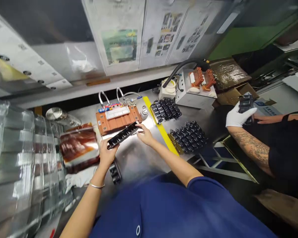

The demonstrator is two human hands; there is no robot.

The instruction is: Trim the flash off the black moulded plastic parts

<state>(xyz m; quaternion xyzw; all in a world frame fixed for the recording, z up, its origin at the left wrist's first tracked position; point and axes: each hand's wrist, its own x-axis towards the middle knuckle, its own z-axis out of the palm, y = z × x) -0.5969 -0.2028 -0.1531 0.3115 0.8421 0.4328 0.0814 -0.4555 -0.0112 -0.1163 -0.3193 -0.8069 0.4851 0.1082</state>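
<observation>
A long, narrow black plastic part [123, 135] with a row of compartments is held tilted above the metal bench. My left hand [107, 152] wraps round its lower left end. At the upper right end, the fingers of my right hand [145, 135] are closed on its edge. Just behind the part lies a brown block [104, 123] carrying a white ruler-like strip [117, 112] and a screwdriver-like tool with a blue handle [103, 109]. Another black moulded part [115, 173] rests on the bench below my left wrist.
Stacked black parts [166, 109] and a second stack [188, 137] stand right of the yellow tape [169, 142]. A grey box [195, 91] with brown clamps is behind. A co-worker's gloved hand [238, 116] holds a black part at right. Clear plastic packaging [20, 165] fills the left.
</observation>
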